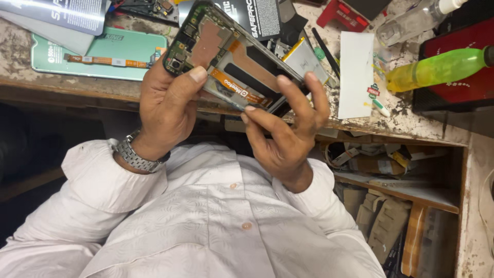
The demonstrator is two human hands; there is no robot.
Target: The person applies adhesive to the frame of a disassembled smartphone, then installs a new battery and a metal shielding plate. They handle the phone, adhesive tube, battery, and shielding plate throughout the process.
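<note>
I hold an opened smartphone [231,56] over the front edge of the workbench, back cover off. Its green circuit board, a copper-coloured patch and an orange flex cable are exposed. My left hand [167,105], with a metal wristwatch [135,157] on the wrist, grips the camera end, thumb pressed on the frame's near edge. My right hand [285,131] supports the other end, with its fingertips on the frame and near the flex cable. My white shirt fills the bottom of the view.
On the worn wooden bench [77,87] lie a teal phone panel [98,59] with a flex strip, a white card [356,72], a clear bottle [411,20] and a yellow-green bottle [437,68] on a red box [463,87]. An open drawer [396,180] at the right holds cables and parts.
</note>
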